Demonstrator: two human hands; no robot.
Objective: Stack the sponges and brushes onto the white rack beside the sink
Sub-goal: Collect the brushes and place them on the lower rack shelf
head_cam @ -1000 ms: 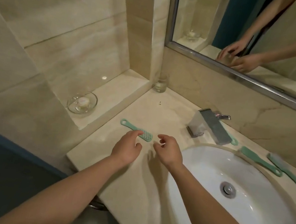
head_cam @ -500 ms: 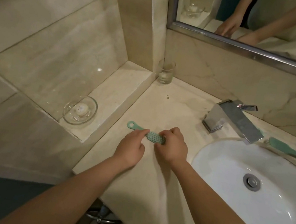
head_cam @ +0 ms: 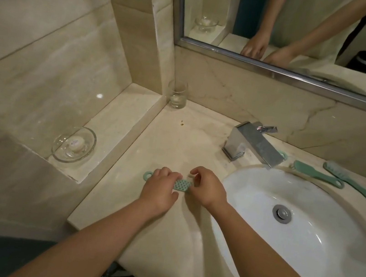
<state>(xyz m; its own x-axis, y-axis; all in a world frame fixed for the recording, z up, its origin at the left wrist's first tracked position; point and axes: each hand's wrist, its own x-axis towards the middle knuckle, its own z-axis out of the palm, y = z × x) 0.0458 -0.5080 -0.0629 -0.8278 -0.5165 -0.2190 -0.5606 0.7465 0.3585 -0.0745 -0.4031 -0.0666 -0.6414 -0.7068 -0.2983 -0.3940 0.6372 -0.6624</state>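
Note:
A small green brush point(head_cam: 181, 184) lies on the beige counter left of the sink. My left hand point(head_cam: 159, 191) covers its handle, fingers curled over it; only the ring end point(head_cam: 147, 175) sticks out to the left. My right hand point(head_cam: 208, 188) pinches the far end of the dotted brush head. Two more green brushes, one point(head_cam: 317, 174) and another point(head_cam: 349, 181), lie side by side behind the sink at the right. A further green ring point(head_cam: 283, 155) peeks out behind the tap. No white rack is in view.
The white basin point(head_cam: 263, 199) fills the right half, with a chrome tap point(head_cam: 256, 146) behind it. A drinking glass point(head_cam: 177, 94) stands in the back corner. A glass soap dish point(head_cam: 74, 144) sits on the raised ledge at left. A mirror point(head_cam: 291, 23) hangs above.
Both hands came together onto the green brush from just short of it. My left hand now covers the handle and my right pinches the head. The camera has come closer.

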